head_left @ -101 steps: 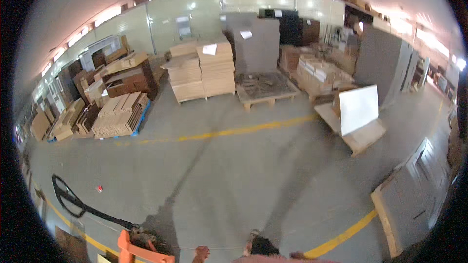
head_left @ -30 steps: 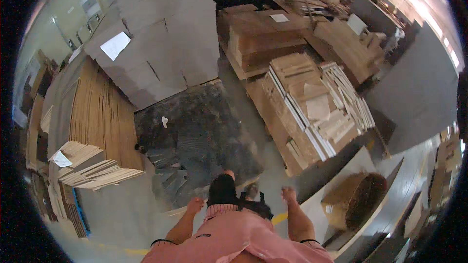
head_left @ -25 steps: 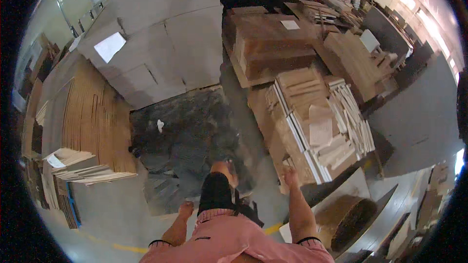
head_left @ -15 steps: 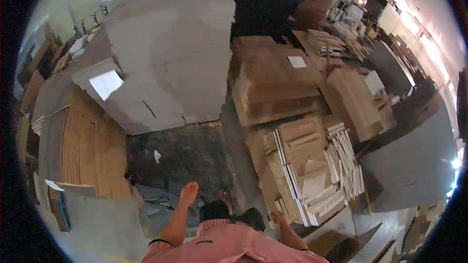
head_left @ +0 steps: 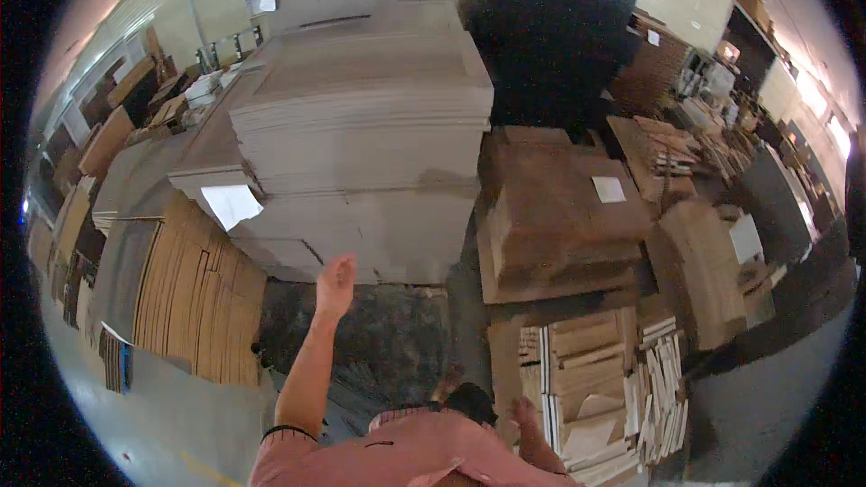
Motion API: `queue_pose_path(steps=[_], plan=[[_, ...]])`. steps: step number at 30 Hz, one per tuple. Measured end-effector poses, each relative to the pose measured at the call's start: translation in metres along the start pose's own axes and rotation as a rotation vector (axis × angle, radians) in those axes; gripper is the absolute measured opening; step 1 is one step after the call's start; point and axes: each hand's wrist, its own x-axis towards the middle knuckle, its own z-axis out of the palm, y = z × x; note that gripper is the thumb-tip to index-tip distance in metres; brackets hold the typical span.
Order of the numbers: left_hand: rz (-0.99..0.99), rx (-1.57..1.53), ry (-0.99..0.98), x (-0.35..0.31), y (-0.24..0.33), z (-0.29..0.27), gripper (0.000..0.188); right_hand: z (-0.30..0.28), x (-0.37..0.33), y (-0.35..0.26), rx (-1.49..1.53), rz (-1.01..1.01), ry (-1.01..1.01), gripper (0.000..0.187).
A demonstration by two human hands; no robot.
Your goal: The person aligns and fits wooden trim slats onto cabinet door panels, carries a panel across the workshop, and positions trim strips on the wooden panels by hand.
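Note:
My left hand [head_left: 336,285] is raised ahead of me over the dark floor patch, in front of the tall stack of grey-brown boards [head_left: 361,149]. Nothing shows in it, and its fingers look loosely bent, not clenched. Low at my right side hangs my right hand [head_left: 523,412], blurred, its fingers hard to make out. It is nearest to a low pile of wooden panels and white-edged strips [head_left: 586,379]; whether it touches them I cannot tell. A sheet of white paper [head_left: 231,206] hangs on the front of the tall stack.
Flat brown cardboard [head_left: 194,298] stands stacked at the left. Brown panels [head_left: 564,216] form a block at the right, with a tall black stack [head_left: 546,50] behind. Further right lie loose boards [head_left: 699,271]. A dark floor patch [head_left: 383,334] stretches between the stacks.
The view has tilted up, showing more of the far wall and the stack tops. My left hand has swung forward and up; my right hand remains low at my side.

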Motion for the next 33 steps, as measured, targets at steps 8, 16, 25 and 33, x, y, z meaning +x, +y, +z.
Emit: queue_pose_path(steps=[8,16,25,33], plan=[[0.308,0.159,0.369,0.131,0.053,-0.039,0.028,0.397,0.010,-0.371,-0.232,-0.451,-0.009,0.031],[0.496,0.411,0.683,0.277,0.101,0.007,0.033,0.563,0.013,-0.601,-0.192,-0.832,-0.171,0.037],[0.547,0.487,0.848,0.327,0.073,0.058,0.035,0.667,0.089,-0.698,-0.282,-1.011,-0.397,0.057],[0.564,0.493,0.853,0.339,0.072,0.061,0.038,0.773,0.077,-0.713,0.026,-0.729,-0.758,0.106]])
